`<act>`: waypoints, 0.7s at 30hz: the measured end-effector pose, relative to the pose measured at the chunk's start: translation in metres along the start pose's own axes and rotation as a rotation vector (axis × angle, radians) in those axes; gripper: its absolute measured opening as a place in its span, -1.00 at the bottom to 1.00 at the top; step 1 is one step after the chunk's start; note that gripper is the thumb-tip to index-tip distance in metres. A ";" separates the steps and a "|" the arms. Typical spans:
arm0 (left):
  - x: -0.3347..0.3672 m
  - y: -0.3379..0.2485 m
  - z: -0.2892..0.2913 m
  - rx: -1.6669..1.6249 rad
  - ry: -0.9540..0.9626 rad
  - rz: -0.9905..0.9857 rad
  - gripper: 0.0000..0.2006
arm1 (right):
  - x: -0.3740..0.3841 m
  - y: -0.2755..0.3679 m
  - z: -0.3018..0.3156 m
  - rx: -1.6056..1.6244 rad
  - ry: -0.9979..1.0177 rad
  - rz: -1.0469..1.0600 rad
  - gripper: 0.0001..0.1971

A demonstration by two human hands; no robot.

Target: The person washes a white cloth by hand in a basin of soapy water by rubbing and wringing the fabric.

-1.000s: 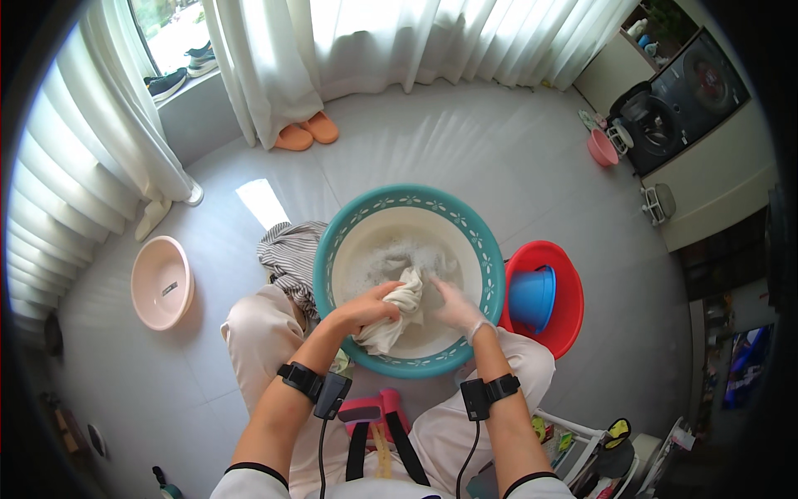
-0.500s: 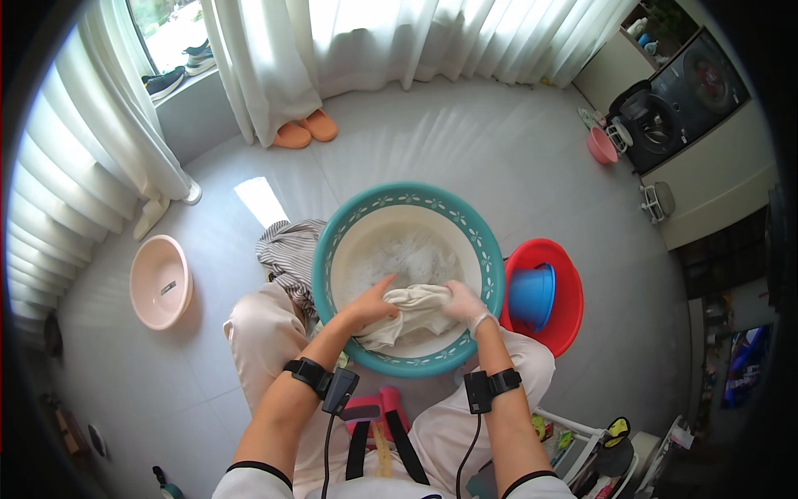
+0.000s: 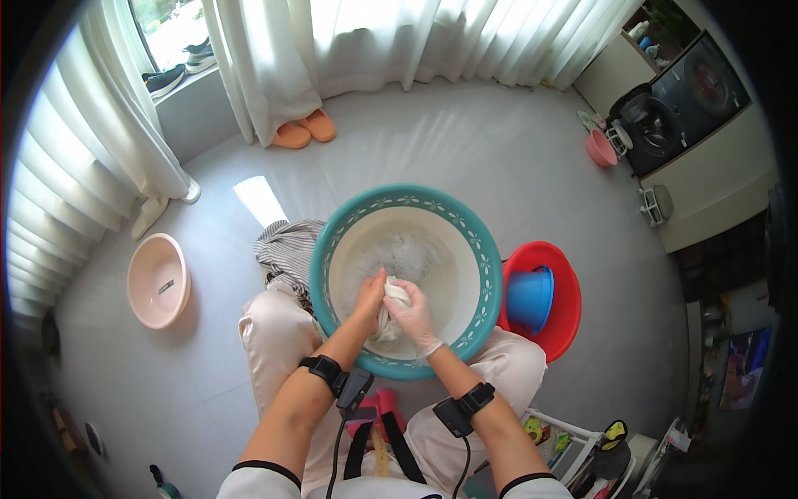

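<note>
A large teal-rimmed basin (image 3: 489,291) stands between my knees, with soapy, foamy water (image 3: 403,254) in it. Bunched between my hands over the near part of the basin is a wet white cloth (image 3: 386,326); what garment it may be does not show. Bare, my left hand (image 3: 371,295) closes on the cloth from the left. My right hand (image 3: 410,314), in a thin clear glove, grips it from the right. The two hands nearly meet, and the lower end of the cloth hangs toward the water.
Left of the basin lies a striped grey garment (image 3: 287,254), and farther left a pale pink basin (image 3: 158,281). A red tub (image 3: 568,299) holding a blue bucket (image 3: 530,299) sits close on the right. Orange slippers (image 3: 305,130) are by the curtain. A white rack (image 3: 565,432) stands at lower right.
My hands have come together, my right moving left across the basin. The white cloth, spread between them before, is now gathered into a narrow bunch.
</note>
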State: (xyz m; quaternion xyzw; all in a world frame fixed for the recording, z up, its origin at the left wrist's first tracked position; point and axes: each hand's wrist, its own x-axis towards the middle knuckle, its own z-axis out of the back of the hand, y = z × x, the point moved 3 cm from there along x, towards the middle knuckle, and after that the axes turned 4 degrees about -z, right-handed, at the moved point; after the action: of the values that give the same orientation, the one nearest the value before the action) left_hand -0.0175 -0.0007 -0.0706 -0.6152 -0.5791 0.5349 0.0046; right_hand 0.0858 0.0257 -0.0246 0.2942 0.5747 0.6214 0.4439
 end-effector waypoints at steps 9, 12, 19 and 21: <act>-0.011 0.031 -0.006 -0.080 0.118 0.082 -0.61 | -0.010 0.049 0.011 -0.652 -0.144 0.424 -0.83; -0.026 0.014 -0.012 0.453 0.063 -0.117 -0.64 | 0.021 0.029 0.046 -0.801 -0.120 0.188 -0.79; -0.028 0.005 -0.008 0.688 -0.026 -0.343 -0.53 | 0.021 -0.012 0.055 -1.107 -0.005 -0.373 -0.54; -0.029 0.006 -0.019 0.381 -0.039 -0.180 -0.43 | 0.021 -0.052 0.049 -0.695 0.028 -0.375 -0.52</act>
State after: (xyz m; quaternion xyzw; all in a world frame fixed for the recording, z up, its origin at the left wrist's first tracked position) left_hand 0.0064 -0.0113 -0.0475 -0.5383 -0.5203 0.6440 0.1574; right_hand 0.1304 0.0634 -0.0701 0.0076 0.3801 0.6909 0.6150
